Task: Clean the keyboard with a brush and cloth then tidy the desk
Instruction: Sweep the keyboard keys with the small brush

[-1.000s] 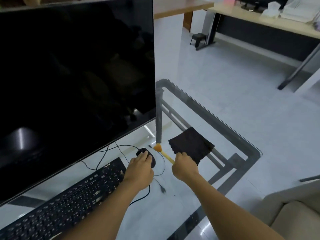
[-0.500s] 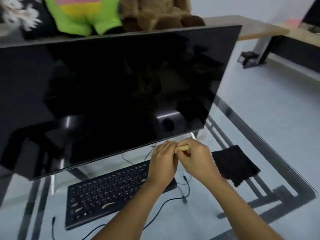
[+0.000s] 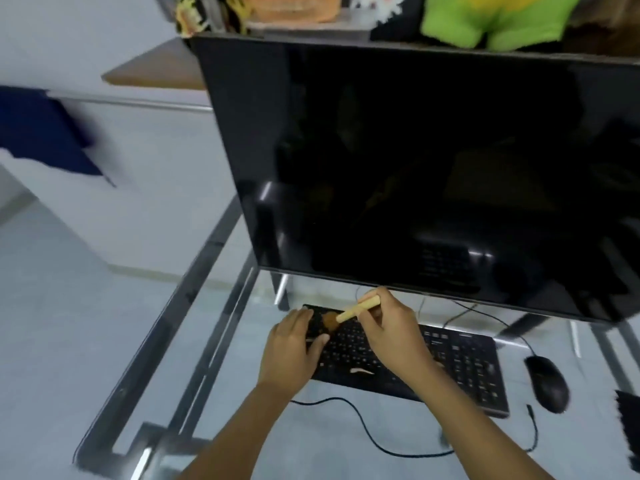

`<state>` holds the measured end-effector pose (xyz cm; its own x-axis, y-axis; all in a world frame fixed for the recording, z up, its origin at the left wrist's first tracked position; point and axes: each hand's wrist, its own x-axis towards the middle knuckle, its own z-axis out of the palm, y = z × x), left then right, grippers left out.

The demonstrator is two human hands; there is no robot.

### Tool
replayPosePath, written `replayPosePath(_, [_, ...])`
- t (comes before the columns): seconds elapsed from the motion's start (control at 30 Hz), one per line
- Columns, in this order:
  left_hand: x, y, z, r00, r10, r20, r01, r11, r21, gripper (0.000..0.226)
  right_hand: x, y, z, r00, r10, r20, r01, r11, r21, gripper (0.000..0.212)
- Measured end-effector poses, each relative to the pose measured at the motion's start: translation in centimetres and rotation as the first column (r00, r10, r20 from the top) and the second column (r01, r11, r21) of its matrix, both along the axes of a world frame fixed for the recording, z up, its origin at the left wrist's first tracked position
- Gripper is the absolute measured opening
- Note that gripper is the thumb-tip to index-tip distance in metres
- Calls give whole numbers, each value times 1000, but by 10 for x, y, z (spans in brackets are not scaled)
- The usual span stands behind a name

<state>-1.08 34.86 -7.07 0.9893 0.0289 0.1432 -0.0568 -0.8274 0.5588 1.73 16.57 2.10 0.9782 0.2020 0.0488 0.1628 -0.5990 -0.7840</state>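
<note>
A black keyboard (image 3: pixel 460 362) lies on the glass desk (image 3: pixel 180 327) below the monitor. My right hand (image 3: pixel 394 330) grips a small brush (image 3: pixel 356 309) by its pale wooden handle, and the brown bristles touch the keys at the keyboard's far left corner. My left hand (image 3: pixel 292 348) rests on the keyboard's left end, fingers laid over its edge and thumb on the keys. The dark cloth (image 3: pixel 628 427) shows only as a corner at the right edge of the view.
A large black monitor (image 3: pixel 433 174) stands right behind the keyboard. A black mouse (image 3: pixel 547 382) sits to the right of the keyboard, with cables (image 3: pixel 374 441) trailing over the glass in front. Plush toys and a basket sit behind the monitor.
My view swung left. Both hands moved from the mouse and cloth side to the keyboard's left end; the brush came off the desk and its bristles now touch the keys.
</note>
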Motion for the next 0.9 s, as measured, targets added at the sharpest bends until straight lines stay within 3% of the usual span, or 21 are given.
replayPosePath(0.13, [-20,26,-22,989,13,-149,-12,1000,12,72,3,24,-14,998,67,-16,-67,997,-45,3])
replayPosePath(0.27, [-25,25,-31,982,-12,-187,8,1000,-25,82,8,32,-29,997,62,-35,-66,992,-111,4])
replayPosePath(0.37, [-28,23,-40,979,-54,-194,56,998,3,90,17,32,-34,999,3,46,4,986,-165,4])
replayPosePath(0.47, [-29,24,-49,982,-67,-177,73,997,29,102,21,44,-31,999,-17,38,21,996,-90,3])
replayPosePath(0.57, [-30,24,-57,984,-63,-165,70,997,39,101,22,56,-38,992,103,-66,-114,973,-199,8])
replayPosePath(0.63, [-30,24,-58,987,-57,-153,62,998,27,97,28,54,-41,1000,6,-12,-8,975,-223,10])
replayPosePath(0.7, [-29,24,-60,989,-54,-138,59,998,35,93,32,52,-39,997,-63,32,67,989,-129,7])
replayPosePath(0.77, [-28,25,-62,990,-59,-128,67,996,62,90,29,54,-37,999,15,-40,-19,993,-118,6])
replayPosePath(0.83, [-28,26,-63,988,-63,-144,73,995,68,91,25,53,-41,996,64,-70,-77,974,-212,8])
replayPosePath(0.9, [-28,26,-61,985,-66,-162,78,995,65,90,25,47,-41,999,-38,-7,36,981,-189,8])
